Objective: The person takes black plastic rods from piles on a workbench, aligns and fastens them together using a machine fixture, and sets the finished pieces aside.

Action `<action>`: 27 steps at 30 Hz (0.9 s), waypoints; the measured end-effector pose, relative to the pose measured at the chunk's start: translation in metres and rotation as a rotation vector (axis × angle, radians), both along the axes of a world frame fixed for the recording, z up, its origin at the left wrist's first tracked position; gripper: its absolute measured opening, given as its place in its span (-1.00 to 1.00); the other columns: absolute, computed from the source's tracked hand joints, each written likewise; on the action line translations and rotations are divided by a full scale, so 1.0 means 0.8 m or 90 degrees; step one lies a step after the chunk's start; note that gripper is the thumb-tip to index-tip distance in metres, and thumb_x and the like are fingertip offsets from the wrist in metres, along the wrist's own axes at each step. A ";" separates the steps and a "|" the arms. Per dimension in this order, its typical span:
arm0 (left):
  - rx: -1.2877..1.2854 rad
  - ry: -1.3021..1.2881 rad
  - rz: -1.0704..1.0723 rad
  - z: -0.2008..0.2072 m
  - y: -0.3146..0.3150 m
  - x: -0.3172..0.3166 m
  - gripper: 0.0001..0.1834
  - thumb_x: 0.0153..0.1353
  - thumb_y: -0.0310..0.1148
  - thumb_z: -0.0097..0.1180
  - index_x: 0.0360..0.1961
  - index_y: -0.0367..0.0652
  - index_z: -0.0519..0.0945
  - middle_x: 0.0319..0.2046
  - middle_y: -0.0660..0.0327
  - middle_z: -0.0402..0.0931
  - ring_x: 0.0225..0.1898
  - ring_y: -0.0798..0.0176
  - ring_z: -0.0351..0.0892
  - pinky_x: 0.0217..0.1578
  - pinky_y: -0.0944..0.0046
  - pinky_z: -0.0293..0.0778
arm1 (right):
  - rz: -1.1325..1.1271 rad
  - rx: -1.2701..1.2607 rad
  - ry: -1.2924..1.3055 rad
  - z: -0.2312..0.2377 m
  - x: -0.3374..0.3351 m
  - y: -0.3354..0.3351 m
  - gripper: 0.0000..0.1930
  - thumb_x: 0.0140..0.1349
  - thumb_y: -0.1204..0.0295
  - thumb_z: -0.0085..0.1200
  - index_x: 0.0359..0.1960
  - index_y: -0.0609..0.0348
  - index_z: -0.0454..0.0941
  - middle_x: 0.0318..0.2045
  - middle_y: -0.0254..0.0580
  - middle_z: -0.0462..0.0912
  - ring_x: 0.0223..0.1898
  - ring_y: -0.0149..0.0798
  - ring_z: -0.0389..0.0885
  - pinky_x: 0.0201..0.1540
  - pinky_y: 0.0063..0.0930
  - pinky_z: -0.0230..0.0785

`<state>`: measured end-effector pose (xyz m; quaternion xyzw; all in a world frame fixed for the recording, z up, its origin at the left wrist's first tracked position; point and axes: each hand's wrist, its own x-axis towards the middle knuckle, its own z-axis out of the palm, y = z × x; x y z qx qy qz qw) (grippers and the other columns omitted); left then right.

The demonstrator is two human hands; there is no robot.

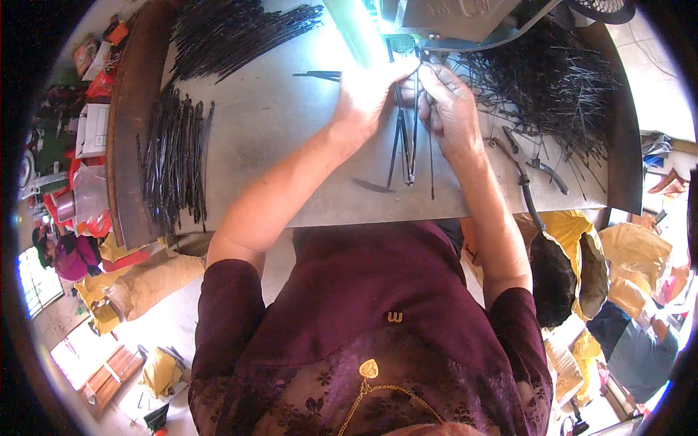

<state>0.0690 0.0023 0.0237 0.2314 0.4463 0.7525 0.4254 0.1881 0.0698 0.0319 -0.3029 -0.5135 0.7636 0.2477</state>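
Observation:
Both hands are at the far middle of the metal table, under the machine (458, 16) and its bright lamp. My left hand (367, 91) is closed on thin black metal rods (402, 138), which look like umbrella ribs and hang toward me in a narrow V. Close beside it, my right hand (449, 109) is pinched at the rods' upper ends, just below the machine. One thin rod (432, 167) hangs down from beneath the right hand. The fingertips partly cover the spot where the rods meet. A few short black pieces (318, 75) stick out left of my left wrist.
Bundled black rods (174, 160) lie at the left, with another pile (233, 36) behind. A tangled heap of thin rods (552, 87) covers the far right. Dark-handled hand cutters (522, 156) rest nearer. Raised brown edges (131, 131) flank the table; yellow sacks (571, 232) stand below right.

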 end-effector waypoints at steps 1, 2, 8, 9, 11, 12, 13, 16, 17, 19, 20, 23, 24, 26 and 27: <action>-0.002 0.001 -0.001 -0.002 -0.001 0.000 -0.87 0.12 -0.42 0.21 -0.37 -0.27 0.62 -0.52 0.24 0.56 -0.56 0.41 0.48 -0.53 0.44 0.40 | -0.022 0.009 0.012 -0.001 0.000 -0.004 -0.78 0.33 0.32 -0.06 -0.21 0.21 0.53 -0.51 -0.35 0.58 -0.68 -0.64 0.26 -0.70 -0.75 -0.02; -0.002 0.007 -0.006 -0.004 -0.002 0.000 -0.87 0.12 -0.41 0.21 -0.36 -0.27 0.61 -0.53 0.24 0.55 -0.57 0.41 0.48 -0.53 0.44 0.40 | -0.027 0.011 0.017 -0.001 0.000 -0.006 -0.78 0.33 0.34 -0.06 -0.19 0.24 0.53 -0.48 -0.34 0.58 -0.68 -0.63 0.26 -0.71 -0.74 -0.02; -0.015 0.026 -0.020 0.011 -0.011 0.005 -0.87 0.13 -0.39 0.21 -0.37 -0.22 0.58 -0.56 0.28 0.52 -0.53 0.43 0.47 -0.54 0.43 0.37 | -0.064 0.114 -0.066 0.019 0.002 -0.015 -0.75 0.28 0.37 -0.03 -0.12 0.26 0.52 -0.54 -0.35 0.55 -0.65 -0.60 0.35 -0.71 -0.72 0.05; -0.022 0.057 -0.001 0.013 -0.012 0.005 -0.88 0.13 -0.38 0.21 -0.37 -0.20 0.57 -0.57 0.29 0.51 -0.52 0.44 0.48 -0.55 0.43 0.36 | -0.062 0.115 -0.066 0.023 0.002 -0.014 -0.75 0.28 0.37 -0.03 -0.12 0.26 0.52 -0.54 -0.35 0.55 -0.65 -0.60 0.35 -0.71 -0.72 0.05; -0.018 0.056 0.009 -0.004 -0.006 -0.002 -0.87 0.12 -0.38 0.21 -0.37 -0.20 0.58 -0.56 0.30 0.51 -0.51 0.44 0.48 -0.53 0.43 0.37 | -0.037 0.159 -0.096 0.028 0.003 -0.011 -0.74 0.26 0.36 -0.02 -0.10 0.25 0.53 -0.56 -0.36 0.53 -0.63 -0.59 0.39 -0.70 -0.72 0.07; -0.013 0.055 0.015 -0.004 -0.002 -0.003 -0.87 0.12 -0.37 0.22 -0.37 -0.20 0.58 -0.55 0.30 0.50 -0.50 0.44 0.49 -0.52 0.43 0.38 | -0.018 0.179 -0.107 0.030 0.006 -0.008 -0.72 0.27 0.35 -0.03 -0.08 0.24 0.52 -0.55 -0.36 0.53 -0.64 -0.59 0.38 -0.70 -0.72 0.07; -0.012 0.055 0.014 -0.003 -0.004 -0.004 -0.87 0.12 -0.37 0.22 -0.37 -0.20 0.58 -0.55 0.30 0.50 -0.50 0.44 0.49 -0.52 0.43 0.38 | -0.019 0.179 -0.107 0.030 0.006 -0.008 -0.72 0.27 0.35 -0.03 -0.08 0.24 0.52 -0.55 -0.36 0.53 -0.64 -0.59 0.38 -0.70 -0.72 0.07; -0.009 0.089 -0.060 0.002 -0.008 -0.008 -0.86 0.12 -0.37 0.23 -0.37 -0.21 0.58 -0.53 0.30 0.51 -0.50 0.43 0.50 -0.47 0.44 0.40 | -0.025 0.107 -0.053 0.015 0.006 -0.007 -0.70 0.28 0.36 -0.06 -0.03 0.26 0.48 -0.55 -0.37 0.53 -0.65 -0.60 0.35 -0.71 -0.73 0.06; -0.003 0.064 -0.060 -0.002 -0.007 -0.007 -0.86 0.12 -0.37 0.23 -0.37 -0.21 0.59 -0.52 0.30 0.51 -0.50 0.44 0.50 -0.46 0.44 0.40 | -0.024 0.110 -0.051 0.006 0.008 -0.006 -0.70 0.28 0.36 -0.06 -0.03 0.26 0.48 -0.55 -0.37 0.53 -0.65 -0.60 0.35 -0.71 -0.73 0.06; 0.006 0.041 -0.055 -0.010 -0.004 -0.006 -0.86 0.12 -0.38 0.24 -0.37 -0.21 0.59 -0.52 0.30 0.51 -0.49 0.44 0.49 -0.45 0.44 0.40 | -0.014 0.048 -0.008 0.000 0.008 -0.006 -0.71 0.29 0.37 -0.07 -0.03 0.27 0.48 -0.53 -0.36 0.53 -0.65 -0.61 0.33 -0.71 -0.74 0.03; 0.021 0.040 -0.036 -0.014 -0.002 -0.006 -0.86 0.12 -0.38 0.24 -0.37 -0.21 0.58 -0.51 0.30 0.52 -0.50 0.44 0.50 -0.45 0.44 0.41 | -0.026 0.044 0.013 0.001 0.006 -0.008 -0.72 0.31 0.36 -0.07 -0.04 0.26 0.49 -0.51 -0.37 0.54 -0.65 -0.63 0.31 -0.70 -0.76 0.00; 0.036 0.085 -0.022 -0.001 -0.007 -0.005 -0.85 0.13 -0.38 0.24 -0.37 -0.21 0.54 -0.51 0.28 0.52 -0.49 0.41 0.51 -0.43 0.43 0.43 | -0.028 0.060 -0.018 0.008 0.008 -0.007 -0.73 0.32 0.37 -0.08 -0.05 0.25 0.50 -0.49 -0.39 0.56 -0.64 -0.64 0.31 -0.70 -0.78 -0.01; 0.038 0.131 -0.026 0.005 -0.010 -0.005 -0.84 0.13 -0.38 0.23 -0.36 -0.21 0.52 -0.50 0.26 0.53 -0.49 0.39 0.52 -0.42 0.42 0.45 | -0.027 0.060 -0.018 0.011 0.009 -0.005 -0.73 0.32 0.37 -0.08 -0.05 0.25 0.50 -0.49 -0.39 0.56 -0.64 -0.64 0.31 -0.70 -0.78 -0.01; 0.045 0.131 -0.037 0.000 -0.007 -0.013 -0.89 0.13 -0.46 0.20 -0.35 -0.25 0.55 -0.50 0.24 0.55 -0.51 0.39 0.52 -0.47 0.42 0.43 | -0.004 0.102 -0.050 0.015 0.010 0.000 -0.73 0.32 0.37 -0.06 -0.04 0.24 0.50 -0.49 -0.40 0.56 -0.64 -0.64 0.31 -0.69 -0.79 -0.01; 0.053 0.133 -0.047 -0.002 -0.006 -0.017 -0.92 0.13 -0.54 0.17 -0.33 -0.28 0.58 -0.50 0.22 0.57 -0.54 0.38 0.52 -0.52 0.43 0.42 | -0.003 0.103 -0.050 0.014 0.012 0.004 -0.73 0.32 0.37 -0.06 -0.04 0.24 0.50 -0.49 -0.40 0.56 -0.64 -0.64 0.31 -0.69 -0.79 -0.01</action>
